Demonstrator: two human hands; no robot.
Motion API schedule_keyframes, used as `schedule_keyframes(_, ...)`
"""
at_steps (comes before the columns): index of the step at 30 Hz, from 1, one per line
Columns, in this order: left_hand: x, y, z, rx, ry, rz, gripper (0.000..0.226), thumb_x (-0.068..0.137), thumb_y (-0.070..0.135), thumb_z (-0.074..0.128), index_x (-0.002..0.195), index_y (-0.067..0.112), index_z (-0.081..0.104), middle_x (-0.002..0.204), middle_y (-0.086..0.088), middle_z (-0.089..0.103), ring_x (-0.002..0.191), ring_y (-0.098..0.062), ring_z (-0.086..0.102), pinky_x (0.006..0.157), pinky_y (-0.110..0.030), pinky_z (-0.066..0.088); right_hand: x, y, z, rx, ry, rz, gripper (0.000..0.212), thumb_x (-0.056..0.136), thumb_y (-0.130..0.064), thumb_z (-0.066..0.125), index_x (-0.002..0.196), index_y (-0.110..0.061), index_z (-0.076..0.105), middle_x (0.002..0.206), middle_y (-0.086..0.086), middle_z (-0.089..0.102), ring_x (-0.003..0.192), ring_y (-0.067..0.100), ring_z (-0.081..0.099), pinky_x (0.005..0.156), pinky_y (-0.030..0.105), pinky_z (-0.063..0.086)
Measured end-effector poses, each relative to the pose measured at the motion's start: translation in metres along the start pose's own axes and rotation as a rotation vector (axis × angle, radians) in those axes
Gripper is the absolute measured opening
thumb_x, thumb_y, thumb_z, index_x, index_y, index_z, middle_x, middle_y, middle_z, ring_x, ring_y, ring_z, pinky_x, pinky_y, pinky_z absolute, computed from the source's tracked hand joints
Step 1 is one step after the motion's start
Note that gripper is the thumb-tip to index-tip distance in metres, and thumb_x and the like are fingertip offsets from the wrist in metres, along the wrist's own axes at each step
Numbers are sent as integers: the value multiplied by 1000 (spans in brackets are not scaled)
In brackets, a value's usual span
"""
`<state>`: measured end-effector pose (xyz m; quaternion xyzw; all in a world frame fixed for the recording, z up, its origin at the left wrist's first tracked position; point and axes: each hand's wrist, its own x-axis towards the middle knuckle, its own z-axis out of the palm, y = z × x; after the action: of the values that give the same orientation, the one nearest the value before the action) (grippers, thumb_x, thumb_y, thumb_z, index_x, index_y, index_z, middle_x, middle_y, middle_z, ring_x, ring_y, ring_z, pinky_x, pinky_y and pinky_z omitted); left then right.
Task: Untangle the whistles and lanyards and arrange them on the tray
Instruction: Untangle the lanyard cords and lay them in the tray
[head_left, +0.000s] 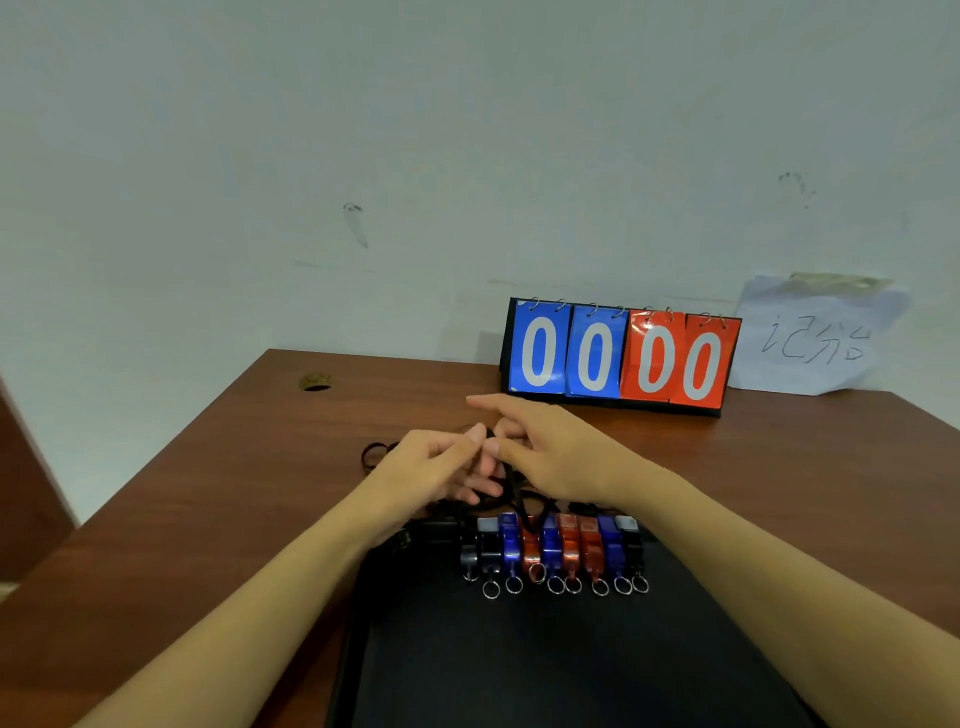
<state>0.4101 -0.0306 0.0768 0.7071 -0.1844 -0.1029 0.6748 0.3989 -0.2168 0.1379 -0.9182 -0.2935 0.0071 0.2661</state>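
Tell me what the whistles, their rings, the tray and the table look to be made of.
Whistles: probably glossy plastic, some translucent blue and orange, others black, with bright highlights.
Rings: likely metal, thin and silvery with a shine.
Tray: matte black; the material is unclear, perhaps plastic or a leather-like covering.
Table: reddish-brown with wood grain, smooth; solid wood or laminate, I cannot tell.

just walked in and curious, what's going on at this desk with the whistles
A person is working on a tangle of black lanyards at the far edge of a black tray on a wooden desk. Both the left hand and the right hand pinch cord between their fingertips, apparently teasing it apart. A row of whistles in black, blue and orange already lies side by side on the tray, key rings toward the person. A flip scoreboard showing zeros stands behind.
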Motion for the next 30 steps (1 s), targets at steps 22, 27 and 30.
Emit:
schedule_keyframes(22,2,-8,-12,-629,205,-15,30,103,11,52,123,-4,67,131,-20,71,125,-30,68,105,-41,54,-46,50,-12,-147,238,112,55,100,-24,60,151,-28,41,103,-24,63,96,-5,60,84,7,43)
schedule_keyframes(27,-3,-4,-10,-696,211,-5,26,100,9,54,95,4,79,112,-18,77,114,-27,74,95,-37,61,-53,60,-9,-246,212,112,42,102,-25,56,143,-30,52,116,-13,64,101,-2,56,92,15,44)
schedule_keyframes(30,-3,-4,-20,-727,295,37,32,99,4,52,86,8,81,97,-8,79,103,-21,78,88,-33,63,-60,71,-15,-251,267,94,37,100,-23,58,135,-36,60,114,-16,64,102,-3,57,94,18,46)
